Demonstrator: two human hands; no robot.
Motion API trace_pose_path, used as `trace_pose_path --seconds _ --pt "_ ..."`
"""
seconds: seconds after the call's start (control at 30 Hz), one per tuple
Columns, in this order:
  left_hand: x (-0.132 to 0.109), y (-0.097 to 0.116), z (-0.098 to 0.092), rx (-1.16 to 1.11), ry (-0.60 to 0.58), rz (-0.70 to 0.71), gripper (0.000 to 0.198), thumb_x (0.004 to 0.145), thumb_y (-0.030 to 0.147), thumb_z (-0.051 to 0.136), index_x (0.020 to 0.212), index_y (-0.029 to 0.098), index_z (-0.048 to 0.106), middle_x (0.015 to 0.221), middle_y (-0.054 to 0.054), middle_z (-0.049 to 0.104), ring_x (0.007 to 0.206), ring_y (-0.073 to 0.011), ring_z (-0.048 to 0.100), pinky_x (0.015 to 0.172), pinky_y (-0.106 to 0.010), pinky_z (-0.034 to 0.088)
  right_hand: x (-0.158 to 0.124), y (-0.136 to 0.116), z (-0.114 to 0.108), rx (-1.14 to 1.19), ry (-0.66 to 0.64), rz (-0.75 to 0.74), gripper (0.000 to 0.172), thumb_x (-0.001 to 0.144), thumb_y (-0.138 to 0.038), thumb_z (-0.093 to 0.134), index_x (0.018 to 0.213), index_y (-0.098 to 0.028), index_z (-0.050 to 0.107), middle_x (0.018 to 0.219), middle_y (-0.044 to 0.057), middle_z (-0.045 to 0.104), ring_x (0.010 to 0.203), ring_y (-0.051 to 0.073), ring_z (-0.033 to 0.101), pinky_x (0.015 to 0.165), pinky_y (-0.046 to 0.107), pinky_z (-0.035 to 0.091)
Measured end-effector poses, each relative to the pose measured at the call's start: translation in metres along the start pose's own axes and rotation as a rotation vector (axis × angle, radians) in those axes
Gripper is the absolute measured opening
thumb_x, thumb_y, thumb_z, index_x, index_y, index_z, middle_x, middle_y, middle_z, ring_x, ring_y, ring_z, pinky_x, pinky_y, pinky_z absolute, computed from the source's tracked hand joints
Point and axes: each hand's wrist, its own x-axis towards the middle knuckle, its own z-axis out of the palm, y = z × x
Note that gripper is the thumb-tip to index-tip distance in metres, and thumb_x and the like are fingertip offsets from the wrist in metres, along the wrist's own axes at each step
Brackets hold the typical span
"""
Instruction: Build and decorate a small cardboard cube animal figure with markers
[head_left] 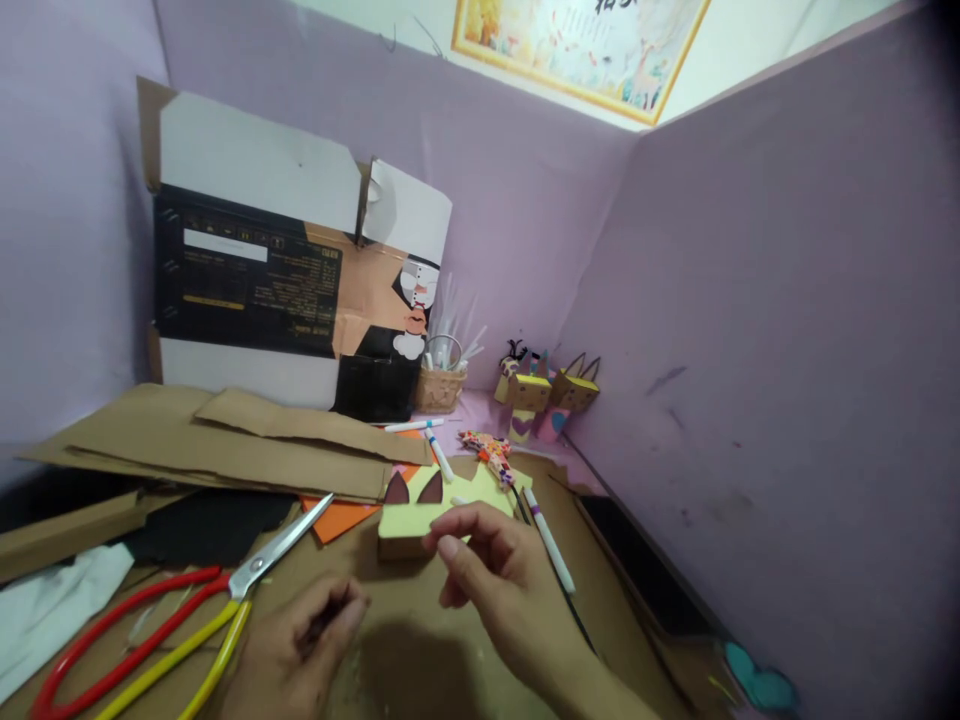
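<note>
My left hand [300,640] is low over the brown cardboard work surface, fingers curled and thumb pressed to the forefinger; anything inside is hidden. My right hand [499,580] is in front of a small cardboard box [405,548] with a pale yellow top. Its thumb and forefinger come close together in a pinch, and I cannot make out anything between them. Two brown pointed ears [430,488] with dark outlines stand at the back of the box. Left of my left hand lie scissors [257,566] with red and yellow handles, blades parted slightly.
Flat cardboard sheets [225,450] are piled at the left, below a large printed carton [247,290]. White markers [550,545] lie around the box. A woven basket [440,390] and cardboard animal figures [531,393] stand behind. A dark flat panel [637,560] runs along the right wall.
</note>
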Motion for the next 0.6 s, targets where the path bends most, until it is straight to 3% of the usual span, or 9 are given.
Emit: trace_pose_path --seconds 0.1,0.3,0.6 --pt "0.004 0.017 0.011 -0.137 -0.043 -0.228 0.035 0.065 0.053 0.065 0.067 0.019 0.057 0.039 0.008 0.044 0.035 -0.0078 0.036 0.036 -0.017 0.029 -0.010 0.025 0.006 0.191 -0.044 0.173 0.023 0.066 -0.036 0.071 0.076 -0.018 0.064 0.075 0.001 0.068 0.041 0.006 0.053 0.041 0.020 0.041" --pt "0.003 0.017 0.028 -0.341 -0.020 -0.257 0.035 0.063 0.047 0.069 0.071 0.017 0.052 0.042 0.009 0.045 0.036 -0.0050 0.033 0.036 -0.014 0.025 -0.003 0.053 0.005 0.262 -0.075 0.304 0.028 0.059 -0.034 0.074 0.077 -0.016 0.063 0.070 -0.002 0.067 0.038 0.004 0.052 0.039 0.017 0.041" --pt "-0.009 0.016 0.031 -0.334 -0.045 -0.279 0.030 0.066 0.043 0.064 0.069 0.016 0.053 0.042 0.008 0.045 0.034 -0.0041 0.031 0.035 -0.015 0.022 -0.016 0.056 0.006 0.305 -0.179 0.411 0.032 0.056 -0.030 0.079 0.079 -0.015 0.063 0.072 0.000 0.069 0.043 0.005 0.056 0.041 0.016 0.044"
